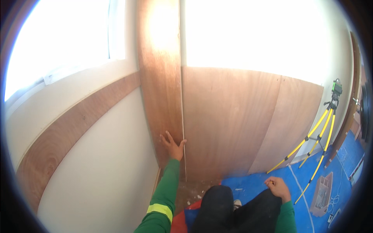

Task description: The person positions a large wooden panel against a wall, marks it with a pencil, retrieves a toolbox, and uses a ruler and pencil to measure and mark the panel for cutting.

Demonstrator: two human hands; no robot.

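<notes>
The left hand (173, 144) lies open, fingers spread flat against the upright wooden panel (161, 89), which stands in the wall corner at about 12 o'clock from the person. Its thumb reaches the pale edge strip (182, 116) where the panel meets the wider plywood sheets (229, 120) at 1 o'clock. The right hand (276, 187) rests curled on the dark trouser knee (268, 206) at 4 o'clock; whether it pinches something small cannot be told. At 3 o'clock a yellow-legged tripod (316, 141) stands on the blue floor sheet (268, 182).
</notes>
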